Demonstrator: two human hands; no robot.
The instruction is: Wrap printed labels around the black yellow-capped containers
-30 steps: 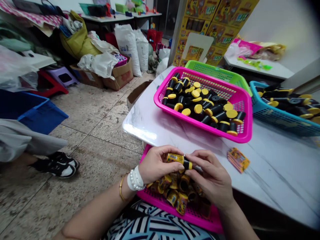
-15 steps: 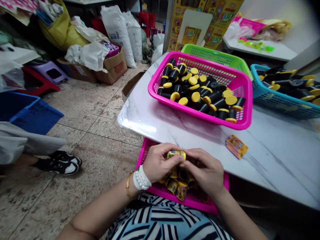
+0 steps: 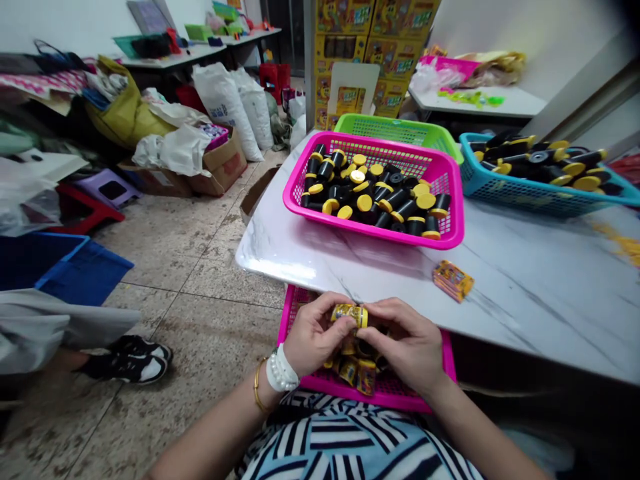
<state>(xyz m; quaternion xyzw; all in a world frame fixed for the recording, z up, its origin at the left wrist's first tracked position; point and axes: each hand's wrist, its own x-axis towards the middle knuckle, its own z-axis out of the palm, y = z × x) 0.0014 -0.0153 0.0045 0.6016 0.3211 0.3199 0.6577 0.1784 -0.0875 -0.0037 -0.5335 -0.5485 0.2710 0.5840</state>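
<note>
Over the lap, my left hand grips a small canister with a printed yellow label and a yellow rim at its right end. The fingers of my right hand are closed at that right end; their tips are partly hidden. Below both hands lies a pink basket with several yellow-labelled canisters in it, partly covered by my hands. On the table ahead, a larger pink basket holds many black canisters with yellow caps. A flat stack of printed orange labels rests right of my hands.
A green basket stands behind the pink one, and a blue basket of black canisters stands right on the marble-patterned table. Yellow printed boxes are stacked behind. At left are a person's shoe and a blue crate.
My view has tilted up and turned a little right, so the table baskets appear further left. Both hands stay at the same canister, whose label now shows more.
</note>
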